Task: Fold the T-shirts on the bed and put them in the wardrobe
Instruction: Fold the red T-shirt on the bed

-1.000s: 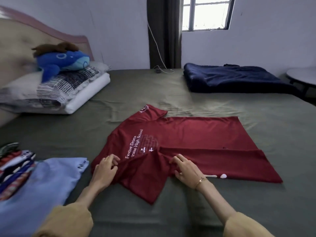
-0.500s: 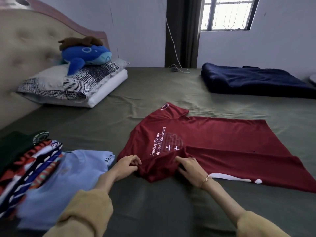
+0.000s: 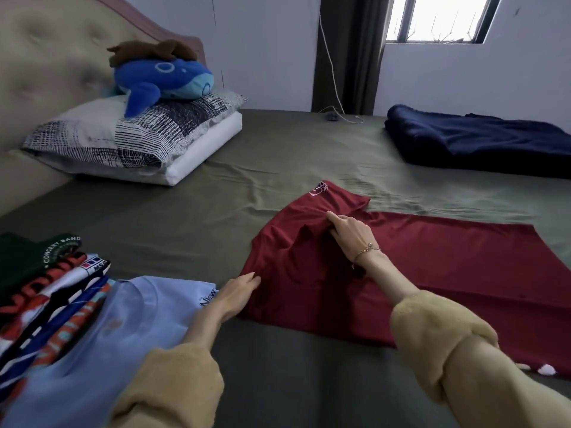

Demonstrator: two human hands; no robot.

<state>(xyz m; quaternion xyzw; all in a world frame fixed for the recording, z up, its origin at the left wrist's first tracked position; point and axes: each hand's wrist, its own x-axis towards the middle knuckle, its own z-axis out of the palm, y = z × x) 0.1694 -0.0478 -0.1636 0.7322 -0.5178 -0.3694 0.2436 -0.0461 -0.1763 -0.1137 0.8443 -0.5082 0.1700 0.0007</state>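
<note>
Folded shirt pile (image 3: 55, 304) (perhaps six) beside red T-shirt (image 3: 432, 267).

T-shirt (image 3: 432, 273) mid-bed (image 3: 278, 149) — stack (image 3: 61, 304) left; pillows (image 3: 129, 140) behind.

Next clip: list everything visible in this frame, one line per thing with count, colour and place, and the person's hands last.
red T-shirt: 1, dark red, spread mid-bed, partly folded
light blue T-shirt: 1, pale blue, near left edge
stacked shirts: several, dark green, red, white, blue, far left
pillows: 2, patterned on white, by headboard
plush whale: 1, blue, on pillows
brown plush: 1, on the whale
blanket: 1, navy, far right of bed
bed sheet: 1, olive green
left hand: touches the red shirt's left edge
right hand: pinches red fabric near the sleeve
</note>
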